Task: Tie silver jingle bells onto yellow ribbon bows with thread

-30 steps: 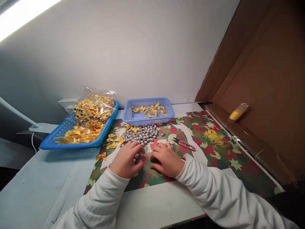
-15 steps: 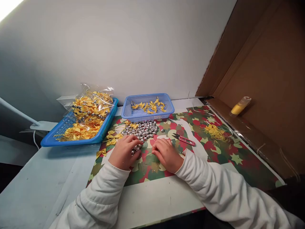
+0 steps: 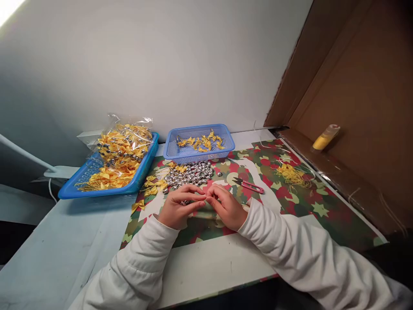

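My left hand [image 3: 181,207] and my right hand [image 3: 226,208] meet at the fingertips, low over the camouflage-patterned sheet. Both are closed in a pinch; whatever is between the fingers is too small or hidden to make out. Just behind them lies a pile of small silver balls that look like jingle bells [image 3: 193,174]. Part of one shiny ball shows beneath my left fingers. Yellow ribbon bows [image 3: 151,185] are scattered left of the pile. To the right of my right hand lie pink-handled thread snips [image 3: 249,185], their blades pointing left.
A blue basket [image 3: 150,165] at left holds many yellow bows with silver balls, some inside a clear bag. Behind the pile stands a smaller blue basket [image 3: 230,150] with several bows. Yellow thread [image 3: 293,175] lies at right; a yellow thread spool [image 3: 325,137] rests by the cardboard.
My hands were apart and have come together, fingertips meeting. My left hand has lifted and turned from silver balls on the sheet; my right has shifted slightly left.
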Tool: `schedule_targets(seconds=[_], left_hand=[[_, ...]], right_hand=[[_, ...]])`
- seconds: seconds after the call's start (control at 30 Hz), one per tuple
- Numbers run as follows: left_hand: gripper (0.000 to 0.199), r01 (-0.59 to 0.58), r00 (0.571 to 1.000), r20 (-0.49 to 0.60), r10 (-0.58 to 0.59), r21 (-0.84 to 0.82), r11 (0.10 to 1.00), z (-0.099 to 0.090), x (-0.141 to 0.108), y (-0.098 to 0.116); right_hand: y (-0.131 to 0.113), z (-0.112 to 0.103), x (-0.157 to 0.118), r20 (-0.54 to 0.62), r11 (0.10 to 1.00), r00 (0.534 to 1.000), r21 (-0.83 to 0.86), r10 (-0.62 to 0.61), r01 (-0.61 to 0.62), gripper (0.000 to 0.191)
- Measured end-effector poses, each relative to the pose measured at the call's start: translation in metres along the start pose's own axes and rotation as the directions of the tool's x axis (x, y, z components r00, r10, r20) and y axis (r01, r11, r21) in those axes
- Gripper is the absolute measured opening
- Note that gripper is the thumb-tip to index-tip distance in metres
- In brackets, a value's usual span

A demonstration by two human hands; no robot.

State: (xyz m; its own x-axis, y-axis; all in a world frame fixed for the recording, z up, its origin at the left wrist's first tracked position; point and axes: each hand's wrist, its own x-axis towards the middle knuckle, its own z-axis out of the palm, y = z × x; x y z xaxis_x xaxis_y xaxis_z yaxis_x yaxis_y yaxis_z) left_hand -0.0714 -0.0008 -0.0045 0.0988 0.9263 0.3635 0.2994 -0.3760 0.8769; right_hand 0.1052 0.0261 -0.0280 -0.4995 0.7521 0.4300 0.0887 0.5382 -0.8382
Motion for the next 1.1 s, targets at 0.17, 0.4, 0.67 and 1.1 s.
schedule_targets(seconds=[0.17, 0.4, 0.67, 1.1], left_hand=[[0.023, 0.087, 0.996, -0.006, -0.087, -0.035, 0.996, 0.0, 0.0, 0.002], [0.02, 0.216, 0.972, 0.079, -0.22, 0.06, 0.975, 0.002, -0.003, 0.007], [0.016, 0.228, 0.964, 0.09, -0.25, 0.204, 0.952, 0.011, -0.008, 0.006], [0.035, 0.406, 0.909, 0.135, -0.393, -0.087, 0.91, 0.011, -0.005, 0.01]], right_hand=[[-0.003, -0.002, 0.001, -0.025, 0.999, 0.999, -0.019, -0.026, 0.026, 0.019], [-0.01, -0.017, 0.005, -0.148, 0.972, 0.974, -0.183, -0.174, 0.146, 0.014], [-0.009, -0.002, -0.002, -0.09, 0.919, 0.986, -0.384, -0.138, 0.094, 0.006], [-0.012, -0.011, 0.007, -0.204, 0.999, 0.979, -0.044, -0.02, 0.011, 0.014]])
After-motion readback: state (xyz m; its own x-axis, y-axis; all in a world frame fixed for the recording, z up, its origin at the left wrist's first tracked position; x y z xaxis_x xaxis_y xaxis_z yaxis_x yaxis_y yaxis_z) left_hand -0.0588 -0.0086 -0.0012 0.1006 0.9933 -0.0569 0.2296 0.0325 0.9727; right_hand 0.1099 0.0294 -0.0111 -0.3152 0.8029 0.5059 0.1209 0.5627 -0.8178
